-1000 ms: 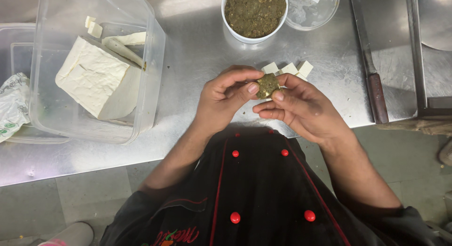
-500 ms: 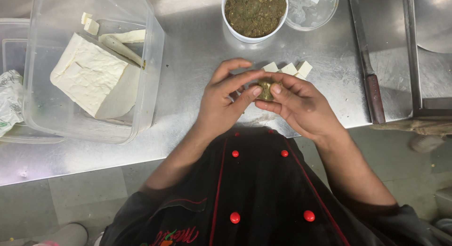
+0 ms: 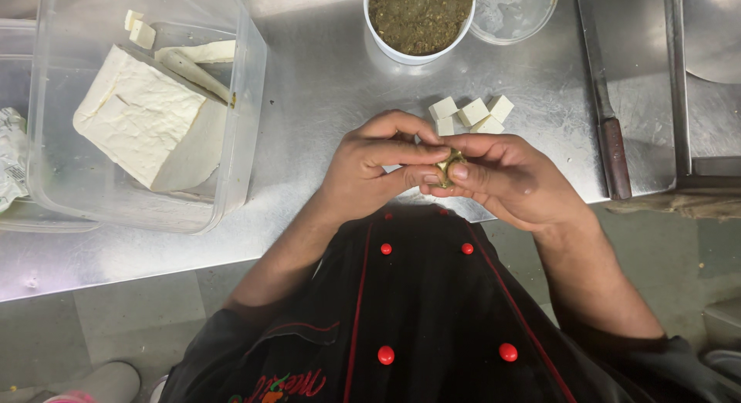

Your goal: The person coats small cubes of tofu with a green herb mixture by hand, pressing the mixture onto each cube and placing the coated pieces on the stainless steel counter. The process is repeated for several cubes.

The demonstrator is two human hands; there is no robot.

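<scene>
In the head view, the left hand [image 3: 370, 167] and the right hand [image 3: 505, 179] meet over the near edge of the stainless steel bench [image 3: 324, 86], just above the black jacket with red round buttons [image 3: 417, 310]. Between them sits a small piece coated in green-brown paste [image 3: 448, 167]. The grip of each hand is pressed together on this piece: the left fingers [image 3: 409, 152] close over it from above, and the right thumb [image 3: 463, 171] pushes on it from the front. Most of the piece is hidden by the fingers.

One second ago the piece lay more open on the right fingers and much of its surface could be seen. Half a second ago the left hand was already closing on it. Now the two hands are tighter together and only a small part of the piece shows.

Just behind the hands, a few small white cubes [image 3: 471, 113] lie together on the bench, as before. Further back stands a round white tub of green-brown paste [image 3: 419, 17], with a clear round lid [image 3: 513, 13] beside it. At the left, a clear plastic box [image 3: 239, 140] holds a big white block [image 3: 143, 113]. At the right lies a long knife with a dark wooden handle [image 3: 606, 117]. None of these things has moved on the bench.
</scene>
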